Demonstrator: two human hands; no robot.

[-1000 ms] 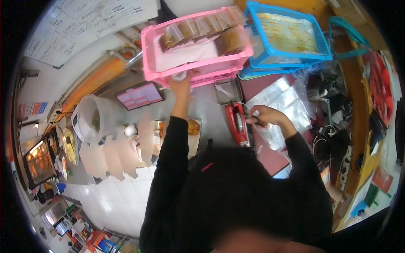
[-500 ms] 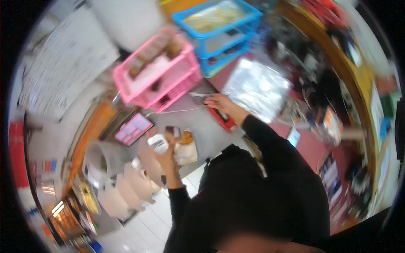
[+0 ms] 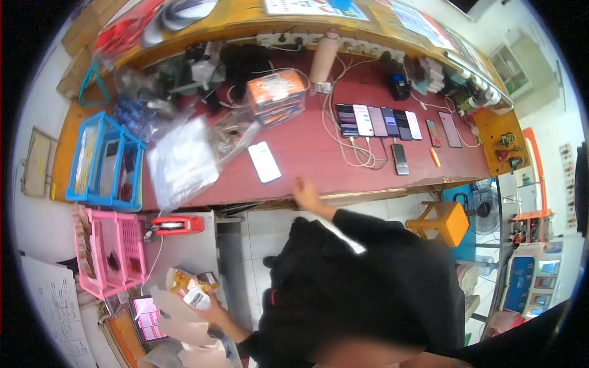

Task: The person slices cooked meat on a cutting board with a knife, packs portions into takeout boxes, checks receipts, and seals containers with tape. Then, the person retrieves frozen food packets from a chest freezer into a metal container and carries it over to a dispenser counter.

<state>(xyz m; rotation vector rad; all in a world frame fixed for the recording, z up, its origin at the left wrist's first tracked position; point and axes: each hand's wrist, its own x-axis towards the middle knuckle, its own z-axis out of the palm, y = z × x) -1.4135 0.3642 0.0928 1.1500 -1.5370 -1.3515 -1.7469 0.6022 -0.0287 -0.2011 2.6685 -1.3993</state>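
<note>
At the lower left, my left hand is closed round a small white piece with dark print; its exact kind is unclear. Brown and yellowish items lie just beyond it on the grey table. My right hand is at the front edge of the red table, blurred, with fingers curled. A narrow white strip trails from this hand toward my body; where the fingers grip it is hidden. A phone with a lit white screen lies to the left of that hand.
A red tape dispenser stands on the grey table beside a pink basket and a blue rack. Several phones with cables lie at the back of the red table. An orange stool stands right.
The view has swung round toward the red table. My right hand has left the red tape dispenser for the red table's edge, and a white strip now shows at it. The left hand keeps its hold.
</note>
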